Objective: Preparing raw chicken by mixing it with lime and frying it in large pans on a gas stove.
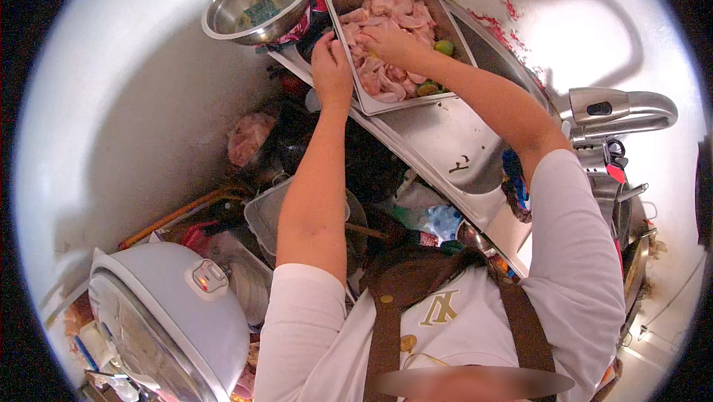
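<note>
A rectangular stainless steel pan [374,105] rests over the sink, full of raw chicken pieces [384,81]. Among the meat on its right side are green citrus fruits, one whole [444,47] and some apparently cut [428,88]. My left hand [332,67] holds the pan's left rim. Inside the pan, my right hand [392,45] presses among the chicken pieces. Its fingertips are partly hidden by the meat, so whether they grip a piece cannot be told.
A steel bowl [211,23] with a dark green scouring pad [262,13] stands left of the pan. The sink basin [445,140] extends below it, with a faucet [618,109] at right. A rice cooker [178,274] with a lit indicator sits lower left, near a lidded plastic container [264,212].
</note>
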### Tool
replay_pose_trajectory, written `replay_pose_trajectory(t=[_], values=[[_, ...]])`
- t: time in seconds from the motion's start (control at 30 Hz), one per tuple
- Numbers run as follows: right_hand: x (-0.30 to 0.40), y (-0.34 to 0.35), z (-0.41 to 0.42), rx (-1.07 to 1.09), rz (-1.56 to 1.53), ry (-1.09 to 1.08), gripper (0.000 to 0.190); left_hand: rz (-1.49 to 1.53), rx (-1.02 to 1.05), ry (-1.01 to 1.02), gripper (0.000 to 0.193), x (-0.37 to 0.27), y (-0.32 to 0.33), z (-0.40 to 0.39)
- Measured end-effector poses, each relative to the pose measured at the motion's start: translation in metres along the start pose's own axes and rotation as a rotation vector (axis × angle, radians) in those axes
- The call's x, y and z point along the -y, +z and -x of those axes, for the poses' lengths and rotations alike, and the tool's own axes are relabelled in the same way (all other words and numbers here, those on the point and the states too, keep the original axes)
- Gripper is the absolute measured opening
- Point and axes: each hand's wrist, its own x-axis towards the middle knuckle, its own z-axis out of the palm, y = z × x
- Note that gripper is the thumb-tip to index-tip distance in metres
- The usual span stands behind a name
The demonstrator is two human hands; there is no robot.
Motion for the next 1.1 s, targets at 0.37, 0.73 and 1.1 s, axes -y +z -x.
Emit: replay_pose_trajectory(t=[0.37,0.73,1.1], values=[[-0.019,-0.001,-0.008,0.217,0.165,0.164,0.038,0.004,-0.033,0.045,0.028,0.004,0.003,-0.001],[-0.066,-0.008,-0.021,-0.006,-0.456,0.692,0.035,0.030,-0.017,-0.011,0.028,0.005,-0.004,0.000],[-0.083,0.015,-0.014,-0.008,0.000,0.507,0.038,0.023,-0.004,-0.025,0.028,0.001,-0.003,0.001]])
